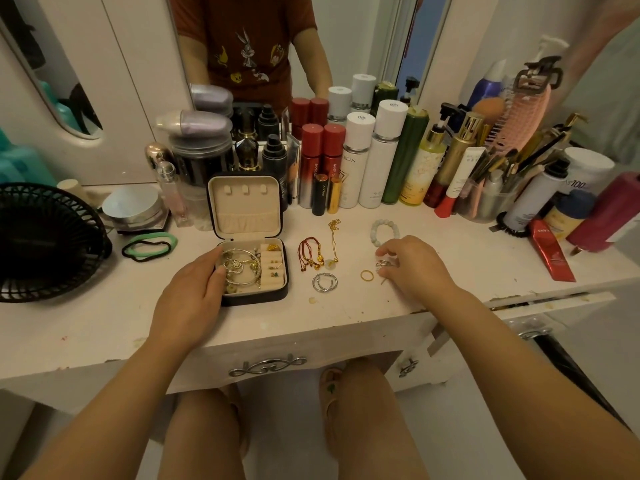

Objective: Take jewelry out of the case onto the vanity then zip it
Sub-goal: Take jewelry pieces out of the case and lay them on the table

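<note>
Steadying open case (256,296) on desk (104,323) with left grip (194,292), fingers flat along its left rim. Pinching small silver piece (382,264) in right grip (415,268), just right of gold ring (366,275). Inside case: bangles (239,271). Beside it: red cords (308,254), gold chain (333,244), silver hoops (325,282).

L grip (194,289) on open case (258,295), R grip (412,265) round silver ring (382,264)
</note>
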A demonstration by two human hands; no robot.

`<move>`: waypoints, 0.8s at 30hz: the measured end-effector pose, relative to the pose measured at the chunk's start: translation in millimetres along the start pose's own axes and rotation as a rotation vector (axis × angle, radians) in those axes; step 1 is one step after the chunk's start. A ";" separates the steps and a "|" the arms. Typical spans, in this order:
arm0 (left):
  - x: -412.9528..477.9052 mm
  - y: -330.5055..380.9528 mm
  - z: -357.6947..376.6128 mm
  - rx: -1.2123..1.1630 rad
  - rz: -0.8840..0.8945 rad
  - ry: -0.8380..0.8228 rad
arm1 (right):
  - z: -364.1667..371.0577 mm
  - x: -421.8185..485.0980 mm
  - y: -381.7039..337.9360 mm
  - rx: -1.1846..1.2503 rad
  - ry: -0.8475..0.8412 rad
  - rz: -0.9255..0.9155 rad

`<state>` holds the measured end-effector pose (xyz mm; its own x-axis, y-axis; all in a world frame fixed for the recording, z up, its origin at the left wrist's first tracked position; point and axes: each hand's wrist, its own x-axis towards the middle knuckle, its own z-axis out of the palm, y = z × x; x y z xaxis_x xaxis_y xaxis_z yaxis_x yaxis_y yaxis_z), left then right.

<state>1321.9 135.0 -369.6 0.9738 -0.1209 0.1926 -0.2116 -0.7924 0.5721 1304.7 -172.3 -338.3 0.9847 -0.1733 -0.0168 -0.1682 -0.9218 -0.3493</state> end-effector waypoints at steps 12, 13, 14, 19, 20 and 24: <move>0.3 -1.1 -0.5 0.003 0.012 -0.011 | -16.3 -2.0 31.0 0.049 0.033 0.131; 0.3 -0.9 -0.4 0.008 0.014 -0.008 | -17.8 -1.4 32.4 0.051 0.015 0.139; -0.1 -1.3 -0.1 0.011 0.012 -0.007 | -18.6 -0.8 33.2 0.052 -0.004 0.139; 0.0 1.1 0.6 0.013 0.007 0.001 | -15.7 1.3 29.7 0.032 -0.058 0.094; 0.0 1.4 0.5 0.010 0.003 -0.002 | -14.7 1.6 28.4 0.035 -0.058 0.083; 0.2 0.7 -0.1 0.015 0.014 -0.006 | -12.9 3.8 22.6 0.034 -0.075 0.019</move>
<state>1321.9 134.6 -369.1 0.9713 -0.1351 0.1957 -0.2235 -0.7998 0.5572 1304.1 -198.3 -334.2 0.9821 -0.1634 -0.0933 -0.1868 -0.9059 -0.3800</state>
